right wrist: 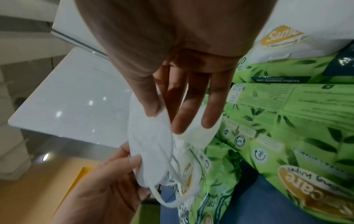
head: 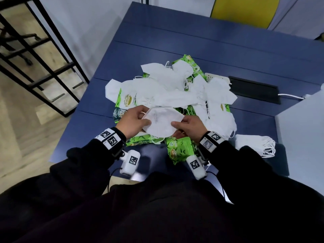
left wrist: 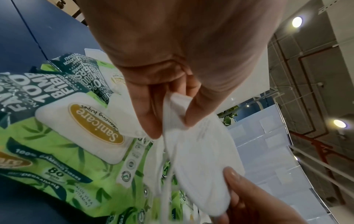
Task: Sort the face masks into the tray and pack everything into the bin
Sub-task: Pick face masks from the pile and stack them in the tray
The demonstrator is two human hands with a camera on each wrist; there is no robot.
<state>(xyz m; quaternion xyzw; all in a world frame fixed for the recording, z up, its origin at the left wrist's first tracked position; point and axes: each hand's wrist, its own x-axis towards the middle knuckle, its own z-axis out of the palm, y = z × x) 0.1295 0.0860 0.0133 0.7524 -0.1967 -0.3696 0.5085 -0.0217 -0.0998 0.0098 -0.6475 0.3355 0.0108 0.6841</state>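
Head view: both hands, left hand (head: 135,121) and right hand (head: 188,126), pinch one folded white face mask (head: 162,121) by opposite edges. It looks light, soft and floppy, best gripped at the edges, clear of its loose ear loops.

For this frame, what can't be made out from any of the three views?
- Tray and bin: in no view.
- Print on the held mask: head view, too small and faint.
- Number of wipes packs: head view, the mask pile covers them.
- Left hand fingers under the mask: head view, hidden by the mask.
- Right hand fingers: likewise.
- Stacked masks count: head view, too small.
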